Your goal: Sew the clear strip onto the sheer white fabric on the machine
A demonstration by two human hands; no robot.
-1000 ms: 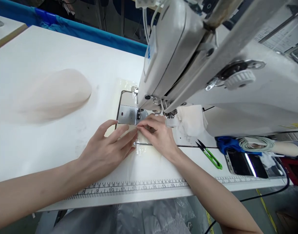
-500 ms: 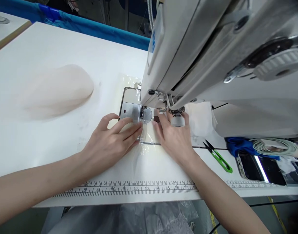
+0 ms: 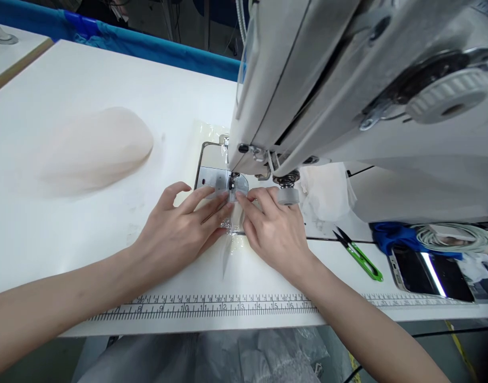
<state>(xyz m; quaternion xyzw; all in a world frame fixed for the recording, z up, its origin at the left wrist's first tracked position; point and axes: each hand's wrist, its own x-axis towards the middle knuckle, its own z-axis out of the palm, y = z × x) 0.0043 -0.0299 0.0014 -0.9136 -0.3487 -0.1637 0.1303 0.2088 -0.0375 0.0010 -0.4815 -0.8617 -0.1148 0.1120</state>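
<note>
My left hand (image 3: 180,229) lies flat with spread fingers on a pale, thin piece of fabric (image 3: 228,260) just in front of the needle plate (image 3: 212,178) of a white sewing machine (image 3: 347,90). My right hand (image 3: 274,229) rests next to it, its fingertips pinching the fabric's edge right below the presser foot (image 3: 233,183). The fingertips of both hands nearly meet there. The fabric is almost the table's colour, so its outline is hard to tell.
A cream fabric pile (image 3: 88,149) lies at the left of the white table (image 3: 68,96). Green thread snips (image 3: 361,258), a phone (image 3: 431,274) and a coiled cable (image 3: 451,239) lie at the right. A printed ruler (image 3: 212,307) runs along the front edge.
My right hand moved left from beside the presser foot to the fabric edge under it, meeting the left fingertips. The left hand stayed flat, shifting slightly.
</note>
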